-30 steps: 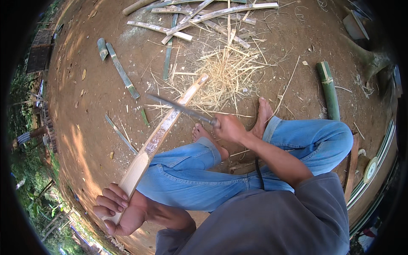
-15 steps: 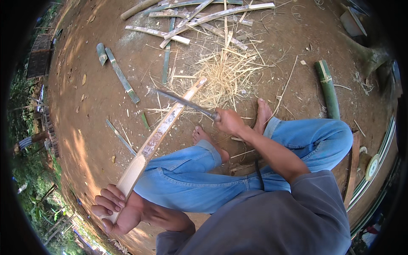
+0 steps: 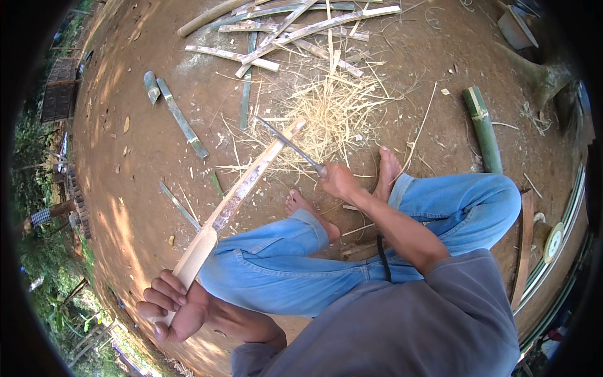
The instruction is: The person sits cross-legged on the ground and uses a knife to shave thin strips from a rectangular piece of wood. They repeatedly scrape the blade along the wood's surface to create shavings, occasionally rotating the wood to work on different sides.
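Got a pale bamboo strip [image 3: 246, 187] slanting from lower left up toward the middle, smooth and bare at the near end, blotched white and brown further along, far tip over the edge of a heap of shavings [image 3: 333, 107]. Running right past the left knee of some blue jeans [image 3: 282, 276], can't tell if touching. Held at the near end in the left hand [image 3: 190, 310], fingers curled round and closed on it, elbow bent, upper arm tucked by the dark grey shirt [image 3: 377, 320]. Crossing the strip near its far end, a narrow knife [image 3: 299, 151], blade pointing up and left; can't tell if biting in. Gripped by the handle in the right hand [image 3: 340, 182], fingers closed in a fist, back of the hand up, wrist pretty much straight, forearm angled in over the lap. Just below the shavings, a bare left foot [image 3: 308, 210] and right foot [image 3: 387, 173] on the dirt ground [image 3: 138, 169]. Further out, a criss-cross of split bamboo lengths [image 3: 342, 21] up top and a fat green bamboo section [image 3: 483, 132] off right.
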{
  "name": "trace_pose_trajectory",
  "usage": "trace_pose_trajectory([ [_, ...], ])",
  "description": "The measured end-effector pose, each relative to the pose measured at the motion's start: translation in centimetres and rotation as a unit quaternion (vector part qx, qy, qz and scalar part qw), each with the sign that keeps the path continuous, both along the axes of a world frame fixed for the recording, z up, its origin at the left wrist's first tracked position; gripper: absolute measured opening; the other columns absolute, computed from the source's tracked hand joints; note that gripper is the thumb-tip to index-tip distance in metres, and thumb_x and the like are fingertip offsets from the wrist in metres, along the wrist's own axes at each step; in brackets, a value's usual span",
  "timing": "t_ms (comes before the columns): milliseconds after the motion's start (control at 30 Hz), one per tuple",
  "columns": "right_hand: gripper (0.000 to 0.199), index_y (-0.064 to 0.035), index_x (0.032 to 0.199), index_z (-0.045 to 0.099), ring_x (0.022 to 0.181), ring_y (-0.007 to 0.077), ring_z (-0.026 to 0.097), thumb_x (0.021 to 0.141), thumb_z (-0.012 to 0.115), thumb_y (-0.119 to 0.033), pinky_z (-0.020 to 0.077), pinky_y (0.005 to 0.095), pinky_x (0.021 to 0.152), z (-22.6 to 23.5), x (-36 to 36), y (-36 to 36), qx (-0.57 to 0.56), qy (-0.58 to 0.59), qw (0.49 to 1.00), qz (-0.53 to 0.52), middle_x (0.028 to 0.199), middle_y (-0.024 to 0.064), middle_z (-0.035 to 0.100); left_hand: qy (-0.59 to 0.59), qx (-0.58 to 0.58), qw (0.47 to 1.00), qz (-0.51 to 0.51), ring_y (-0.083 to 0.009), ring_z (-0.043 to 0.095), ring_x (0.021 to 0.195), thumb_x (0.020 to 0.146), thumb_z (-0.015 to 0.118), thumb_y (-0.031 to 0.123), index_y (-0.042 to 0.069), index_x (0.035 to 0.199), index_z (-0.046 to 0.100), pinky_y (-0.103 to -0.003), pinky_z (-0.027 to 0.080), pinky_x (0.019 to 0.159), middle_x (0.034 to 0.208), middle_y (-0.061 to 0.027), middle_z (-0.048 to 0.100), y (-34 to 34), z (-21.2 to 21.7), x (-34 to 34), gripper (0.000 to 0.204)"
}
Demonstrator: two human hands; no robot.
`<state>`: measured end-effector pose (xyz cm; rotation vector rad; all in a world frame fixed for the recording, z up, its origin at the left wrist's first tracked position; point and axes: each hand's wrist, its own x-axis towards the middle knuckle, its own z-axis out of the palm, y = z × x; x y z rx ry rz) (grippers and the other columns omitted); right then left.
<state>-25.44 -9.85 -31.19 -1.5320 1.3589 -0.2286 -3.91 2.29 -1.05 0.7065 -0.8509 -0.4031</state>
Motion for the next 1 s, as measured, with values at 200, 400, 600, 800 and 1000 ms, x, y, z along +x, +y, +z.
trace_pose_trajectory([
  [200,0.023,0.0016,0.093,0.062,0.076,0.0425,0.064,0.086,0.057,-0.02,0.0498,0.0501,0.07,0.3,-0.3,0.7,-0.07,-0.068,0.994,0.059,0.079,0.0277,0.064,0.001,-0.014,1.0,0.003,-0.0117,0.031,0.043,0.072,0.059,0.024,0.015,0.06,0.03,-0.026,0.029,0.045,0.051,0.0005,0.028,0.3,-0.2,0.2,0.032],
  [400,0.025,0.0015,0.094,0.064,0.08,0.0426,0.065,0.083,0.06,-0.02,0.0502,0.0498,0.073,-1.6,-2.4,-0.6,-0.013,-0.009,0.999,0.048,0.082,0.0275,0.065,-0.014,-0.008,1.0,-0.018,-0.0115,0.031,0.043,0.072,0.06,0.024,0.015,0.06,0.03,-0.025,0.029,0.045,0.05,0.0008,0.027,0.6,-0.5,0.5,0.033],
  [600,0.034,0.0018,0.1,0.06,0.081,0.043,0.064,0.083,0.063,-0.028,0.0497,0.05,0.076,-6.0,-2.9,-1.0,-0.023,0.051,0.997,-0.047,0.084,0.0267,0.065,0.001,0.011,1.0,-0.023,-0.0121,0.032,0.044,0.075,0.06,0.026,0.015,0.06,0.031,-0.026,0.029,0.046,0.051,0.0005,0.03,-0.3,0.6,1.7,0.035],
  [800,0.062,-0.0022,0.132,0.048,0.119,0.043,0.051,0.085,0.066,-0.039,0.0411,0.0492,0.099,-4.4,-4.3,-2.2,-0.091,0.099,0.991,-0.007,0.126,0.0272,0.054,-0.006,0.027,0.992,-0.124,-0.0101,0.033,0.044,0.084,0.056,0.026,0.014,0.069,0.035,-0.024,0.032,0.043,0.055,0.0004,0.034,-3.6,6.9,5.3,0.028],
  [1000,0.065,-0.01,0.142,0.043,0.128,0.0345,0.045,0.092,0.058,-0.048,0.0385,0.0458,0.103,6.7,2.0,-2.7,-0.143,-0.173,0.951,0.211,0.136,0.0206,0.05,-0.011,0.075,0.898,-0.433,-0.0104,0.033,0.044,0.091,0.054,0.021,0.01,0.079,0.037,-0.025,0.035,0.043,0.056,0.0003,0.033,-12.3,15.5,6.4,0.024],
])
